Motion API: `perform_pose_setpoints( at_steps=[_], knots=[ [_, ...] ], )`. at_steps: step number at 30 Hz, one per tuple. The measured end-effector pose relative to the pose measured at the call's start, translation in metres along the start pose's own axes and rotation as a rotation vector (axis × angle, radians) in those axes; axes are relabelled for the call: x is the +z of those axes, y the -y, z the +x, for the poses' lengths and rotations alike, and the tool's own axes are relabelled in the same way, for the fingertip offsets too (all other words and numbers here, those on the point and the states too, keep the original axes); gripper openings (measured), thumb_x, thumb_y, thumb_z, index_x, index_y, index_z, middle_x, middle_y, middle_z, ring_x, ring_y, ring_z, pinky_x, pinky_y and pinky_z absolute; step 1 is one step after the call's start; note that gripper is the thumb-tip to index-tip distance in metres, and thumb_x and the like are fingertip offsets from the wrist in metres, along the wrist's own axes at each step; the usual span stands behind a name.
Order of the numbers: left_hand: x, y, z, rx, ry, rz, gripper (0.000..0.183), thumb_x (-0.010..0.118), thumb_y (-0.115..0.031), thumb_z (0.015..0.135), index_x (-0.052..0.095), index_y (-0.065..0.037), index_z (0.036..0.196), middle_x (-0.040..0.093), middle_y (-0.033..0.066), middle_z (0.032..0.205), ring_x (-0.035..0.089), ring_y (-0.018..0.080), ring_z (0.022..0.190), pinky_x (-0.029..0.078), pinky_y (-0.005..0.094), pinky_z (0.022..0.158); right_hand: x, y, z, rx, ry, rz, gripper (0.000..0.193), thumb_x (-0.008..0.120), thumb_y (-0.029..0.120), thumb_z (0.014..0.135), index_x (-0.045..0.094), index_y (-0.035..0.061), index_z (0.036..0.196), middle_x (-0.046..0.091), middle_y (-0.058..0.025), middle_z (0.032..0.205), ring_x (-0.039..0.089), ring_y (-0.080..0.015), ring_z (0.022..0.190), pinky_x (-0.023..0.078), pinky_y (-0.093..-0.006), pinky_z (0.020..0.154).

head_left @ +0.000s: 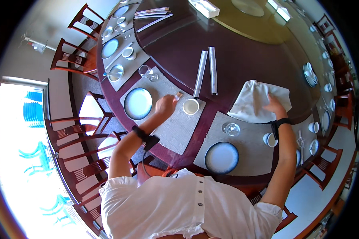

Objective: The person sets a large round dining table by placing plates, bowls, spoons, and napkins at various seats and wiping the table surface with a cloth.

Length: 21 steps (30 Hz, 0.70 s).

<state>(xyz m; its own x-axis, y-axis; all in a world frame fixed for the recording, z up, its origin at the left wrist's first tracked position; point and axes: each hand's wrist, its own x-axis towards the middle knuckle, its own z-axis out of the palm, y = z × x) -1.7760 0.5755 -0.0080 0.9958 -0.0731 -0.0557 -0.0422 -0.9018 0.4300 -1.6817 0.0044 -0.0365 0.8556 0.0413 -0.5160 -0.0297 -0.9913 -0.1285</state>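
Above a woven grey placemat (179,131), my left hand (165,106) is closed round a slim packet (178,96) with a brown-and-white end. Its hidden length seems to run under the palm. A white cup (190,106) stands just right of that hand, and a blue-rimmed plate (138,103) lies to its left. My right hand (274,104) rests on a rumpled white cloth (247,101), thumb and forefinger apart; the other fingers are partly hidden. Nearer me are a stemmed glass (231,129), a second cup (270,139) and another blue-rimmed plate (221,157).
Two long silvery wrapped strips (213,71) lie beyond the cup on the dark round table (179,36). A pile of slim packets (151,12) sits farther left. Two glasses (148,73) stand by the left plate. Wooden chairs (79,133) ring the table.
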Motion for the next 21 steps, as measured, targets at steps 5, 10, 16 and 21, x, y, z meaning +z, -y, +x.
perform_pose_setpoints(
  at_steps=[5,10,16,21],
  knots=[
    [0.018,-0.059,0.089,-0.114,0.132,-0.154,0.031,0.075,-0.037,0.079,0.066,-0.008,0.087,0.069,0.0137,0.09,0.068,0.0328,0.084,0.051,0.0463,0.071,-0.019,0.057,-0.006,-0.064,-0.005,-0.002,0.092,0.077,0.03,0.072,0.032,0.0042,0.148,0.036,-0.029,0.147,0.036,-0.0423,0.137,0.032,-0.041,0.114],
    [0.034,-0.099,0.125,-0.226,0.185,0.041,0.043,0.077,-0.04,0.075,0.068,-0.001,0.091,0.07,0.0175,0.087,0.069,0.032,0.087,0.053,0.0435,0.079,-0.017,0.06,-0.005,-0.004,-0.04,-0.045,0.091,0.072,0.046,0.077,0.029,0.0141,0.151,0.024,-0.0349,0.148,0.032,-0.0491,0.136,0.033,-0.0471,0.112],
    [0.022,-0.089,0.137,-0.317,0.26,-0.063,0.03,0.064,-0.025,0.074,0.07,-0.002,0.092,0.069,0.0206,0.095,0.068,0.0339,0.093,0.054,0.0423,0.082,-0.022,0.056,0.003,0.028,-0.136,-0.103,0.101,0.072,0.054,0.075,0.021,0.0186,0.154,0.017,-0.0372,0.149,0.023,-0.0556,0.137,0.028,-0.0522,0.113],
    [0.054,-0.055,0.149,-0.161,0.027,-0.051,0.018,0.064,-0.022,0.083,0.068,-0.005,0.088,0.07,0.0186,0.092,0.068,0.0326,0.086,0.054,0.0433,0.077,-0.022,0.044,0.027,-0.045,-0.148,-0.107,0.107,0.076,0.055,0.07,0.021,0.0173,0.154,0.019,-0.0403,0.147,0.023,-0.0556,0.137,0.027,-0.052,0.113]
  ],
)
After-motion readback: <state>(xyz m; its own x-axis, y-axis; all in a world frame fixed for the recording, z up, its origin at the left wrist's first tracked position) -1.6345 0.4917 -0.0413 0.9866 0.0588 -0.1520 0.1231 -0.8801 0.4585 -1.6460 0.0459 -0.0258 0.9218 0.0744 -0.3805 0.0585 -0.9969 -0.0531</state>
